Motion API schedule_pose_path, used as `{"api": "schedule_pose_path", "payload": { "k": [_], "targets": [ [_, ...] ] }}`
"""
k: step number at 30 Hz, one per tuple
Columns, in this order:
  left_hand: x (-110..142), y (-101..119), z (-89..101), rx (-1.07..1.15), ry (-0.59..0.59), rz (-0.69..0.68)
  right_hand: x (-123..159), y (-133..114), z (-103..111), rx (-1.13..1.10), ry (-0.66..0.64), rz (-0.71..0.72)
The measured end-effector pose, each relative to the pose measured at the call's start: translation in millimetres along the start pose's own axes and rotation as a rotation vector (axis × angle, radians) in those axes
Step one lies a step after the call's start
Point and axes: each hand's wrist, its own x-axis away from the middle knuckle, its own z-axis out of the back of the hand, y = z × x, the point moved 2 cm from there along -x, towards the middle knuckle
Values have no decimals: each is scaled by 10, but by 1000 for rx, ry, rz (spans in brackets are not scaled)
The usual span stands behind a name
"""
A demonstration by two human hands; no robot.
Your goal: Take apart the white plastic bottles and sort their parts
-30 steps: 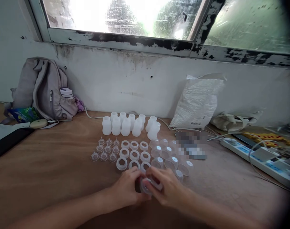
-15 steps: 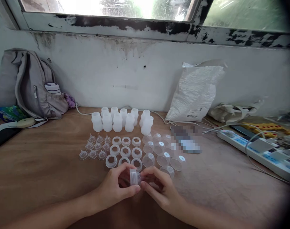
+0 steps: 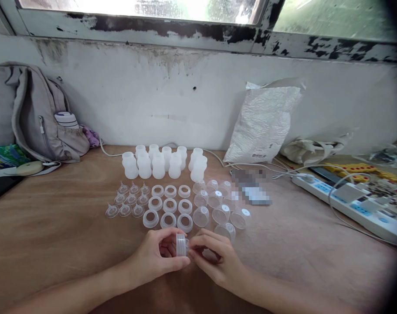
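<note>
In the head view, my left hand (image 3: pixel 154 254) grips a translucent bottle collar (image 3: pixel 181 245) on edge between thumb and fingers. A clear silicone nipple (image 3: pixel 187 246) pokes out of the collar's right side. Its tip is pinched in my right hand (image 3: pixel 214 254), whose fingers hide most of it. Just beyond the hands lie rows of loose collars (image 3: pixel 150 225). Left of these are several clear nipples (image 3: pixel 125 210), tips up. To their right stand several clear dome caps (image 3: pixel 201 216).
White bottles (image 3: pixel 158 166) stand grouped toward the wall. Behind the caps lies a blurred-out flat object (image 3: pixel 257 196). A white plastic package (image 3: pixel 263 124) leans on the wall. A power strip (image 3: pixel 348 205) with cables runs along the right, and a grey backpack (image 3: pixel 31 113) sits at the left.
My right fingers have come closer to the collar, and less of the nipple shows between them. The whole view has shifted slightly; my left hand keeps its hold.
</note>
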Motion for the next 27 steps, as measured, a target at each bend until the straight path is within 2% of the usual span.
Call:
{"api": "schedule_pose_path", "payload": {
  "k": [8,11,17,22,27],
  "targets": [
    [-6,-14,-26,-20,-10,21,3,12,-22,23,-17,14],
    [-9,-8,-34,0,-19,13,8,27,-41,-19,-18,-33],
    [-17,13,-38,54,-5,-2,53,111,-76,-253,-18,-245],
    [-17,0,-39,99,-5,-1,46,89,-67,-422,-85,-284],
    [-1,0,-47,131,-35,-6,21,89,-89,-579,-78,-341]
  ]
}}
